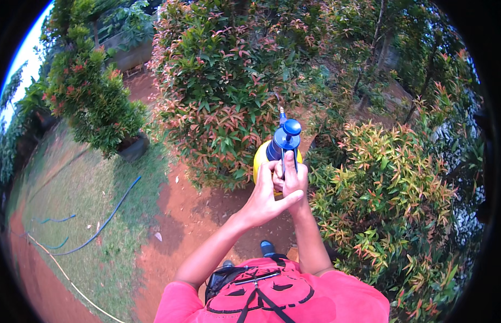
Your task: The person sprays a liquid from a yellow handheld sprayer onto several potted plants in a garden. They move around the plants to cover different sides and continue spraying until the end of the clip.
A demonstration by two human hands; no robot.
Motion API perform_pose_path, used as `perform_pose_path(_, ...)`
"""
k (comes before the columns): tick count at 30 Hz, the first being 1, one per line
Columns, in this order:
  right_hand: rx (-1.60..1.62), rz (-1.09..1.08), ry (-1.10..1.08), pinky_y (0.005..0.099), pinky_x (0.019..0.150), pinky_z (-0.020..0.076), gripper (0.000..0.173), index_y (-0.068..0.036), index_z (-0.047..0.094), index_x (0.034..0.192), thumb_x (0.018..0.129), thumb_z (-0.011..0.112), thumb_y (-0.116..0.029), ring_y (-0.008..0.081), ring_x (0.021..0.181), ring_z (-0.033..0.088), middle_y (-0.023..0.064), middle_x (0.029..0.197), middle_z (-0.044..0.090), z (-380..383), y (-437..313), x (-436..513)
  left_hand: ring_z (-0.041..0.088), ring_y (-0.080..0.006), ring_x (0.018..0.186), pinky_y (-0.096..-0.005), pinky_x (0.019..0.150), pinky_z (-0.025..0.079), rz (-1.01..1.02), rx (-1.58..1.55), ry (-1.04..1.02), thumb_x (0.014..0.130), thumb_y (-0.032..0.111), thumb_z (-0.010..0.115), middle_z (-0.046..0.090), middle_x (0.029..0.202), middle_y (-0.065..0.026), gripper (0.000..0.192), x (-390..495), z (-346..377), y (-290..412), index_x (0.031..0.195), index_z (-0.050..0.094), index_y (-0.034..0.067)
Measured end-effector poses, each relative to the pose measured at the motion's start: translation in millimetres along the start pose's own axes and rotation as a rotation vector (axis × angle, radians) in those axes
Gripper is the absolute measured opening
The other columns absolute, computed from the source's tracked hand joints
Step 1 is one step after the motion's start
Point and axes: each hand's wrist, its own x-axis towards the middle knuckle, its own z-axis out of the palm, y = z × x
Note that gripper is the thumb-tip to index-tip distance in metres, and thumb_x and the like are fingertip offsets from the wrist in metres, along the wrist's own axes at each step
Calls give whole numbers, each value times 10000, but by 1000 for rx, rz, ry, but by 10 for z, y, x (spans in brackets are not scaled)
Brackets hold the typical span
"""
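Note:
Both my hands are on a hand-pump pressure sprayer with a yellow tank (262, 155) and a blue pump head (289, 135). My right hand (294, 177) grips its dark blue handle, the thumb lying up along the top. From the left, my left hand (270, 194) wraps against the right hand and the handle; its fingers are partly hidden. The nozzle (282, 111), with a brass-coloured tip, points away from me at a tall shrub (230, 89) of green and reddish leaves. Faint spray seems to show just beyond the tip.
Close on my right stands a dense shrub (379, 181). A potted bush (133, 147) is on the grass at left. A blue hose (109, 220) and a pale hose (68, 278) lie on the ground. Reddish bare soil (194, 210) runs before my feet.

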Motion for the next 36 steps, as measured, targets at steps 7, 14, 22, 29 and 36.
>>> perform_pose_path(7, -35, -5, 8, 245, 418, 231, 615, -94, 444, 621, 1020, 453, -562, 59, 426, 339, -22, 521, 423, -27, -1, -32, 490, -222, 1095, -362, 925, 469, -20, -28, 1, 802, 394, 801, 388, 1184, -140, 889, -36, 54, -39, 1354, 263, -49)
perform_pose_path(14, -61, 83, -40, 240, 432, 257, 620, -96, 474, 616, 1015, 460, -569, 50, 444, 363, -38, 529, 439, -65, 46, -69, 501, -220, 1103, -369, 944, 469, -58, -29, 14, 807, 391, 803, 392, 1190, -136, 889, -96, 29, -64, 1354, 256, -47)
perform_pose_path(22, -61, 173, -106, 239, 445, 279, 608, -94, 496, 634, 1006, 477, -576, 50, 463, 387, -43, 553, 447, -48, 178, -85, 510, -203, 1086, -353, 943, 470, -111, -72, 55, 815, 354, 807, 397, 1178, -122, 828, -227, -16, -94, 1319, 269, -21)
perform_pose_path(29, -52, 315, -124, 233, 445, 289, 605, -98, 490, 624, 1007, 484, -566, 48, 470, 400, -39, 557, 456, -23, 360, -164, 518, -188, 1059, -343, 931, 474, -200, -103, 80, 819, 339, 810, 400, 1133, -102, 783, -412, -31, -285, 1288, 284, -3)
perform_pose_path(36, -44, 359, -154, 223, 435, 283, 601, -110, 475, 613, 1003, 493, -567, 44, 465, 400, -40, 553, 450, 9, 570, -233, 515, -174, 1023, -334, 912, 473, -253, -102, 119, 817, 342, 813, 399, 1115, -92, 764, -576, -52, -389, 1264, 294, 4)
